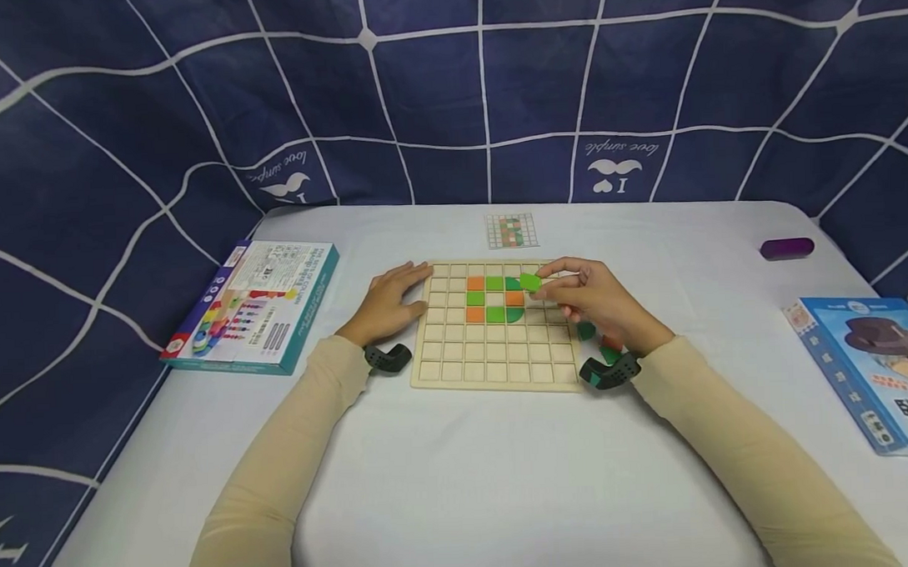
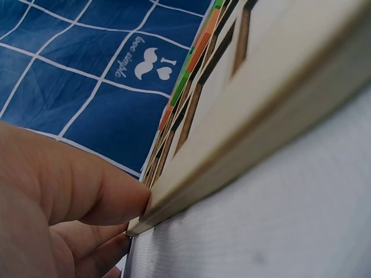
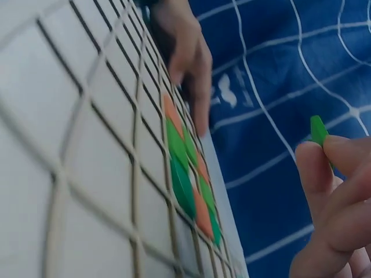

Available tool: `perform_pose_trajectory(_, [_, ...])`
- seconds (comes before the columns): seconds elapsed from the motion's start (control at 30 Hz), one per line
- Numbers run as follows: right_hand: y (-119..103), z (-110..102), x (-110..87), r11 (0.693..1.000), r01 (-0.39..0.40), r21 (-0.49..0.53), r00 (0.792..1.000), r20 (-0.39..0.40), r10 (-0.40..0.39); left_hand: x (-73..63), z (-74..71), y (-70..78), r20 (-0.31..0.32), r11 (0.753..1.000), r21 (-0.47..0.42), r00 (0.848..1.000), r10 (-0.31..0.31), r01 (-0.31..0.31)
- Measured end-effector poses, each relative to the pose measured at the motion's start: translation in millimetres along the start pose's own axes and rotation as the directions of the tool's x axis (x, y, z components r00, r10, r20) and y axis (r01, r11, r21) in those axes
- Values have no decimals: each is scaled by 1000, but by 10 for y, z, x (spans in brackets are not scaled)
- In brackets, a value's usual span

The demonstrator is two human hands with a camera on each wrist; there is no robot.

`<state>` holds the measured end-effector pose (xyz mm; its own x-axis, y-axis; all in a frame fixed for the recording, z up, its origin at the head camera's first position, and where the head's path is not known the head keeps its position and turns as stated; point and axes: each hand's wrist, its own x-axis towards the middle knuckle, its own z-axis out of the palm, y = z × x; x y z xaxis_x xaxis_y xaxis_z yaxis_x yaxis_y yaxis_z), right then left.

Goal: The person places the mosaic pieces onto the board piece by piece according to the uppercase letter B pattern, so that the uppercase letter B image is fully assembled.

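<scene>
A pale wooden grid board (image 1: 453, 351) lies on the white table. Orange and green square tiles, plus dark green tiles with a curved edge, form a ring on its upper middle around one bare cell. My right hand (image 1: 603, 303) pinches a light green square tile (image 1: 530, 282) between thumb and fingertips, over the ring's upper right corner. In the right wrist view that green tile (image 3: 318, 130) is raised above the board's surface. Fingers extended, my left hand (image 1: 390, 302) rests at the board's upper left edge; its thumb (image 2: 110, 194) touches the side.
Loose dark green tiles (image 1: 587, 330) and an orange one lie right of the board, partly hidden by my right hand. Behind the board is a small pattern card (image 1: 510, 231). Boxes stand left (image 1: 256, 311) and right (image 1: 870, 369); a purple oblong case (image 1: 786, 248) lies far right.
</scene>
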<state>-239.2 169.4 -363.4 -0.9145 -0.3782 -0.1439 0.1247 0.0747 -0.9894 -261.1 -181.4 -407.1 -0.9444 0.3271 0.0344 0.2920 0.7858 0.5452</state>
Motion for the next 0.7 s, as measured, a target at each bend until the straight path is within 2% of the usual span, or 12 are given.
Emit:
perform_pose_trajectory(0.4, [106, 466, 75, 997, 12, 79, 996, 92, -20, 10, 0, 8, -1, 1000, -7, 1000, 3, -3])
perform_pose_trajectory(0.7, [235, 614, 132, 999, 41, 26, 991, 124, -44, -6, -12, 9, -1, 1000, 0, 1000, 7, -7])
